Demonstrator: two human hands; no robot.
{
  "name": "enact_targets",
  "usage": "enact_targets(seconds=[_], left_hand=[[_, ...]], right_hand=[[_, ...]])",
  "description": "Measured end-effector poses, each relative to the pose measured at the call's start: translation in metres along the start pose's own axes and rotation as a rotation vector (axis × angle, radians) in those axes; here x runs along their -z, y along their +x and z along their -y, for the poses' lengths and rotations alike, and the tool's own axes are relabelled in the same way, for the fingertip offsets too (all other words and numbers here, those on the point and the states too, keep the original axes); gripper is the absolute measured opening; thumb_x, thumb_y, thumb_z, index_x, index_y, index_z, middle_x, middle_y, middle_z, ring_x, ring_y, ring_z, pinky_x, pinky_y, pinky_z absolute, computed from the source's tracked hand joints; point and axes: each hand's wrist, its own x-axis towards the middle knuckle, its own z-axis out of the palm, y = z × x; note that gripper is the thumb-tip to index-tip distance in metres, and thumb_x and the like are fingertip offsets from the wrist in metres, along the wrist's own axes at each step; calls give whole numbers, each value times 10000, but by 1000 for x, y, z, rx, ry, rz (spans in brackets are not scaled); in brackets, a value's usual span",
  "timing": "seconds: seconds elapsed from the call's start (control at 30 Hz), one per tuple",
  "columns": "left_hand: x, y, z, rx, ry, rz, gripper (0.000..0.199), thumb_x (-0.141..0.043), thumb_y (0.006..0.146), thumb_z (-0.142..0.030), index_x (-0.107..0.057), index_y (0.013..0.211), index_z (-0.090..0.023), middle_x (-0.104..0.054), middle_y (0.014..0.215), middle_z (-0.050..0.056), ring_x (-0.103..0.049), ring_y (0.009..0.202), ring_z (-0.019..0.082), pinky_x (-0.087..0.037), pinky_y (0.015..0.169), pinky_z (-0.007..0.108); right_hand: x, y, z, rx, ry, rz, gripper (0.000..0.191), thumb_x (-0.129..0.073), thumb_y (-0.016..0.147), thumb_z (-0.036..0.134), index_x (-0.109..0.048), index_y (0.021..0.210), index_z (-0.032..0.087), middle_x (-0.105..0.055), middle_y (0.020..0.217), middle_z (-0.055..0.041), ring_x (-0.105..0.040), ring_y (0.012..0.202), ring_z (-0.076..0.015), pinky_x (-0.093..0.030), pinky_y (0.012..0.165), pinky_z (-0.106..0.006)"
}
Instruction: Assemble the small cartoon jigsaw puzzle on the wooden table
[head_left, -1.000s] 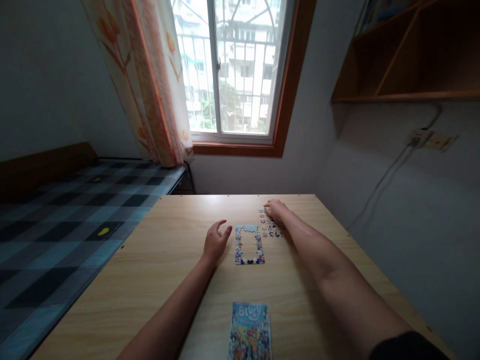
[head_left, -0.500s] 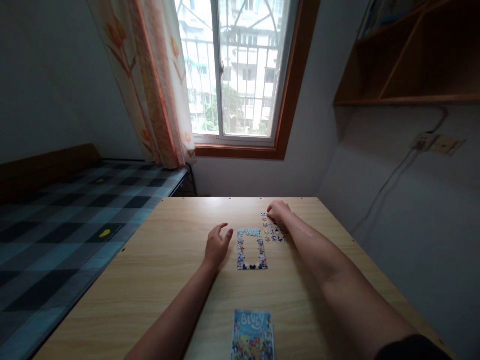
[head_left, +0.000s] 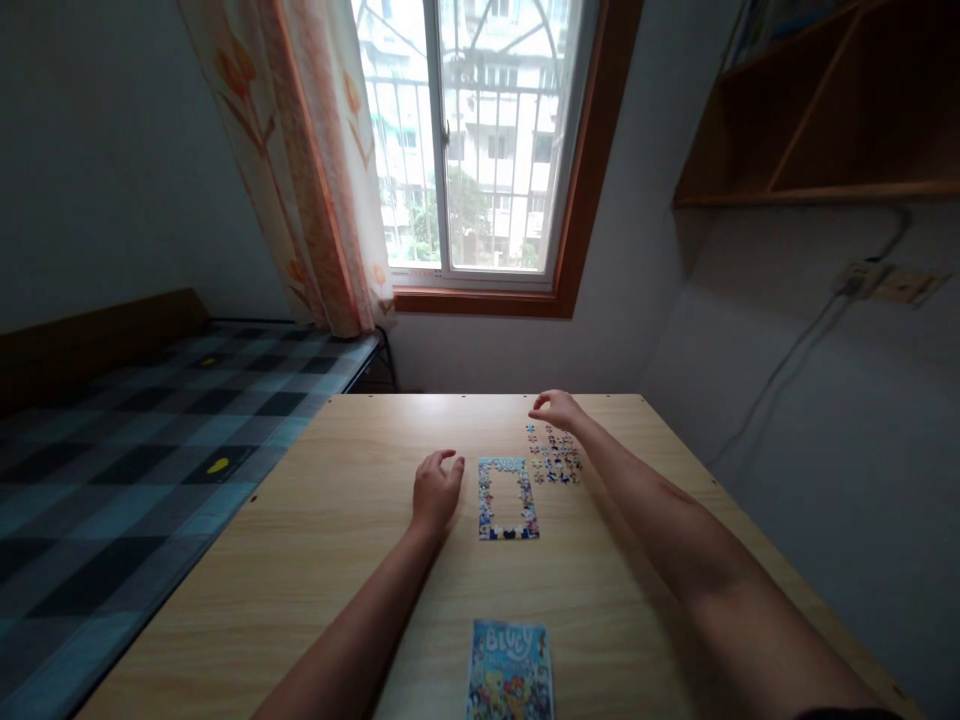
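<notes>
A puzzle border (head_left: 484, 500) with an open middle lies flat on the wooden table. Just left of it, my left hand (head_left: 438, 488) rests with its fingers apart and nothing in them. Loose puzzle pieces (head_left: 553, 462) are spread in rough rows to the right of the border. Over the far end of these pieces is my right hand (head_left: 553, 410), its thumb and fingertips pinched together; whatever is between them is too small to make out. A colourful "Bluey" picture sheet or box (head_left: 510, 672) lies nearer to me.
The wooden table (head_left: 315, 580) has its far edge just beyond my right hand. A bed with a checked cover (head_left: 150, 470) stands to the left. Ahead are a curtain (head_left: 300, 180) and a window; a wooden shelf (head_left: 795, 195) hangs on the right.
My right hand has lifted slightly and moved a little away from the pieces, uncovering more of them. My left hand has hardly moved. The view has shifted slightly.
</notes>
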Motion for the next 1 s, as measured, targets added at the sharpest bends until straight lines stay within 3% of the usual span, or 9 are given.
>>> enact_targets(seconds=[0.13,0.3,0.4,0.53,0.67,0.73,0.8,1.0], left_hand=[[-4,5,-9,121,57,6,269,-557,888,-334,-720,1039,-182,-745,1083,115,-658,1090,285,-496,995,417],[-13,9,-19,213,119,-18,247,-556,888,-283,-738,1040,-216,-746,1102,94,-646,1071,286,-488,967,417],[-13,6,-17,114,73,-29,182,-580,852,-239,-738,942,-219,-748,1020,76,-647,1002,271,-491,951,415],[-10,-2,-19,-126,-27,-3,120,-633,851,-273,-729,886,-210,-731,927,66,-638,931,260,-508,904,420],[-10,-6,-27,-291,-32,39,83,-692,851,-277,-738,901,-230,-723,922,53,-628,960,256,-498,908,413],[-11,-7,-29,-325,-33,40,97,-712,850,-276,-740,931,-230,-718,931,53,-624,961,254,-499,900,405],[-13,-7,-30,-346,-31,32,115,-719,853,-274,-736,957,-227,-711,945,55,-621,967,252,-500,897,400],[-17,-6,-25,-341,-4,17,118,-719,857,-254,-733,971,-230,-691,950,59,-611,974,250,-523,891,406]], right_hand=[[11,-19,19,119,215,-57,293,-687,852,461,-729,951,189,-740,979,-83,-672,889,-207,-524,767,-309],[-15,-58,37,140,720,43,438,-793,719,479,-716,997,148,-723,795,-53,-633,680,-166,-479,606,-273],[-33,-73,46,90,856,156,524,-841,653,428,-743,1090,157,-721,733,-26,-619,653,-157,-467,609,-275],[-50,-81,53,10,959,216,364,-826,646,406,-783,924,176,-769,834,-60,-652,726,-166,-476,628,-269],[-65,-85,54,-45,1005,225,335,-778,674,427,-746,890,173,-768,790,-57,-547,537,-107,-397,497,-231],[-72,-86,53,-71,1026,236,329,-748,688,423,-717,899,174,-761,767,-49,-497,468,-86,-361,457,-220],[-78,-88,53,-99,1055,260,303,-722,694,398,-681,900,180,-749,745,-38,-538,461,-93,-347,442,-208],[-84,-91,54,-158,1119,347,328,-711,718,355,-608,990,203,-758,829,-46,-742,692,-182,-437,513,-194]])
